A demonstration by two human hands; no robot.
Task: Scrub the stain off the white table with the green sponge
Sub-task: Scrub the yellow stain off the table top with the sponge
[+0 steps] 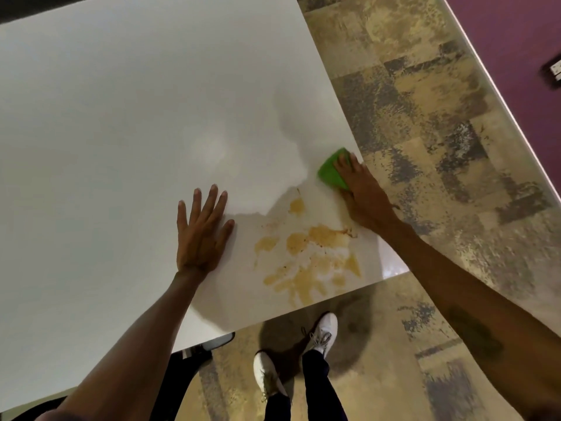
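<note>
A white table (121, 132) fills the left and middle of the head view. A yellow-brown smeared stain (309, 256) spreads over its near right corner. My right hand (361, 192) presses a green sponge (332, 171) flat on the table near the right edge, just beyond the stain. The fingers cover the sponge's right part. My left hand (202, 232) lies flat on the table with its fingers spread, to the left of the stain, holding nothing.
The table's right edge and near corner (400, 268) border a mottled brown and grey carpet (425, 147). My feet in white shoes (321, 332) stand just off the near edge. A purple wall (516, 41) runs along the far right.
</note>
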